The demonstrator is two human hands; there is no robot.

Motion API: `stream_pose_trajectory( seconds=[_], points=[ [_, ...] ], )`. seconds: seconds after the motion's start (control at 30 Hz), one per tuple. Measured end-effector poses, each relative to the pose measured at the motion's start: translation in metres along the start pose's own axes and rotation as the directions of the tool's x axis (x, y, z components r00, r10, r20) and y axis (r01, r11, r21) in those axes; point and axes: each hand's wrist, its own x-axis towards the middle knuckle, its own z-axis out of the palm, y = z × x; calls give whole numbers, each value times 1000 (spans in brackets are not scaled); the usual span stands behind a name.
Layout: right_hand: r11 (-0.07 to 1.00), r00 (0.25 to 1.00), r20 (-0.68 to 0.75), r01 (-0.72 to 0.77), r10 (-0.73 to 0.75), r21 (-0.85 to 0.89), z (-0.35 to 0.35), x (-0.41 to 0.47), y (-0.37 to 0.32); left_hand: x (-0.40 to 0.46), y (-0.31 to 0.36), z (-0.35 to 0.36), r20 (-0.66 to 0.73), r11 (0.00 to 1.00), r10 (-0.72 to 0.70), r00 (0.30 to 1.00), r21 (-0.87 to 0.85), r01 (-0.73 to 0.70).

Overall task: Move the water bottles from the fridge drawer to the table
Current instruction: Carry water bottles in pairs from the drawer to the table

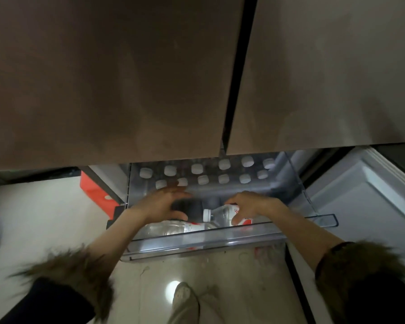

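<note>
Her right hand (248, 206) is curling round a lying bottle (222, 212) in the drawer (197, 242); her left hand (166, 202) is gripping something dark and blurred. More bottles (204, 174) are standing upright behind them.

Dim, grainy wide-angle shot, edges bending; glare spot on the floor (173, 291), hands and fur cuffs (63, 267) motion-blurred.

Brown fridge doors (108, 78); clear drawer (197, 242); white bottle caps (224, 164); clear bottle (222, 212) with red-and-white label; brown fur cuffs (75, 270); cream floor (45, 218)
</note>
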Motion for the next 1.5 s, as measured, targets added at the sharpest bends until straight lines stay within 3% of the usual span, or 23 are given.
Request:
stream_pose_trajectory(
  seconds=[0.17,0.23,0.37,0.47,0.57,0.83,1.0,1.2,1.33,1.5],
  points=[
    [997,999,-45,6,-3,81,0,7,7,6,-2,11,289,954,-34,957,-275,117],
    [991,996,-92,0,12,135,-2,10,10,8,-3,16,395,954,-14,919,-270,131],
    [991,976,-213,-11,40,137,-13,13,11,13,-5,20,471,981,3,882,-172,88],
    [981,996,-86,-5,22,193,-10,9,5,15,-6,21,465,990,21,885,-135,47],
    [993,998,-33,-55,59,105,1,10,5,16,-11,22,449,976,46,892,-211,56],
    [971,977,-154,-115,148,208,-4,10,11,22,-23,15,402,956,37,915,-282,85],
    [967,954,-236,-136,186,213,-6,5,13,21,-35,11,310,894,-42,950,-412,174],
    [934,953,-167,-195,253,301,2,8,14,26,-11,17,352,957,-64,934,-245,158],
    [935,948,-140,-243,286,260,2,14,14,37,3,31,295,998,-67,953,19,64],
    [941,941,-171,-251,292,229,-1,14,10,39,3,25,274,992,-97,957,-52,115]
  ],
)
